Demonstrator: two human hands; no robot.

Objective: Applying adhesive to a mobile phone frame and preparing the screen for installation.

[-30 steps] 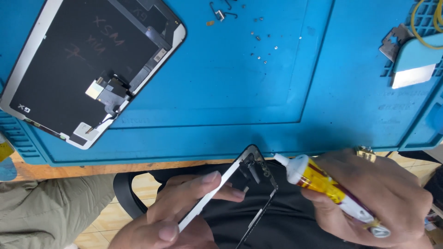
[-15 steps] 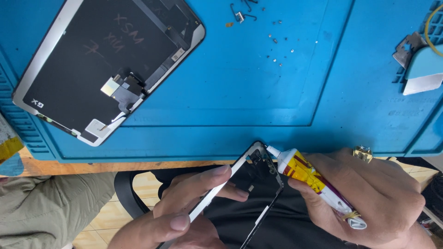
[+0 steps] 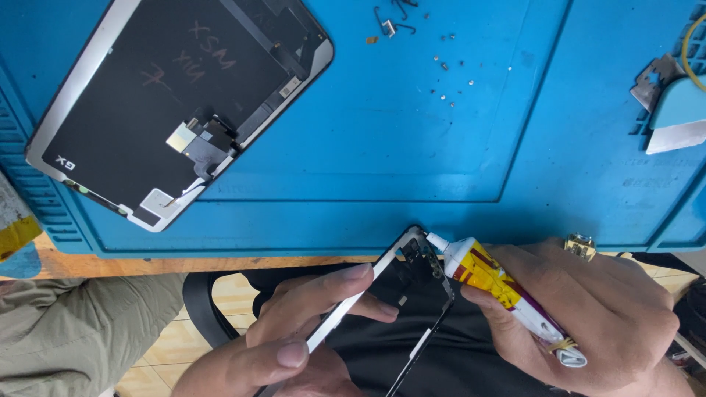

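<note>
My left hand (image 3: pixel 294 331) holds a phone frame (image 3: pixel 397 294) with a silver edge, tilted up over my lap below the table's front edge. My right hand (image 3: pixel 588 309) grips a small glue tube (image 3: pixel 500 290), yellow, red and white, rolled up at its tail. The tube's white nozzle touches the top corner of the frame. A ring shows on my right hand.
A blue work mat (image 3: pixel 412 162) covers the table. A detached phone screen (image 3: pixel 176 103) lies face down at the upper left, its flex cables showing. Several tiny screws (image 3: pixel 448 70) and small metal brackets (image 3: pixel 390 22) lie near the top centre. A blue scraper (image 3: pixel 676 114) rests at the right edge.
The view has shifted, so the mat and screen sit further right and up in the picture. The tube's nozzle stays at the frame's top corner; both hands hold as before.
</note>
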